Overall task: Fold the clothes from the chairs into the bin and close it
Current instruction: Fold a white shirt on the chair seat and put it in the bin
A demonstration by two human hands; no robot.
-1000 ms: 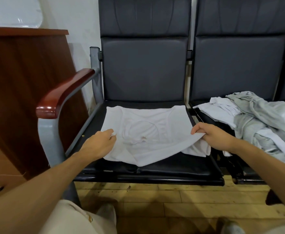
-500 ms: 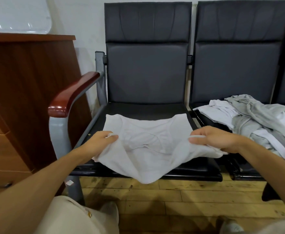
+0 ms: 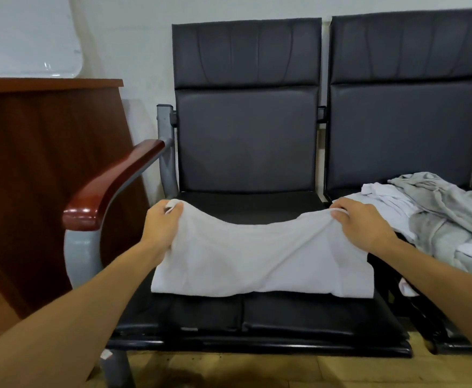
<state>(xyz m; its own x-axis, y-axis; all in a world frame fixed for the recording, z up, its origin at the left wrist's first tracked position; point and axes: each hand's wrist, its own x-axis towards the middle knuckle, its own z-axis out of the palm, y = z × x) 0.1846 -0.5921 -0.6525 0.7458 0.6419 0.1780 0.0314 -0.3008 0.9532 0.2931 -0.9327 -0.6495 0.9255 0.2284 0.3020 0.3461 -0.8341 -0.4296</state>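
A white garment (image 3: 260, 261) lies doubled over on the seat of the left black chair (image 3: 246, 141). My left hand (image 3: 160, 225) grips its upper left corner, and my right hand (image 3: 360, 222) grips its upper right corner. The held edge sags between them above the seat. A pile of grey and white clothes (image 3: 441, 217) rests on the neighbouring chair to the right (image 3: 405, 107). No bin is in view.
A wooden armrest on a grey metal post (image 3: 109, 186) stands at the left of the seat. A brown wooden cabinet (image 3: 39, 169) is further left against the wall. Wooden flooring (image 3: 285, 372) runs below the chairs.
Both hands have carried the garment's near edge up and away from me, over the rest of it, so it now lies doubled. The camera has come closer.
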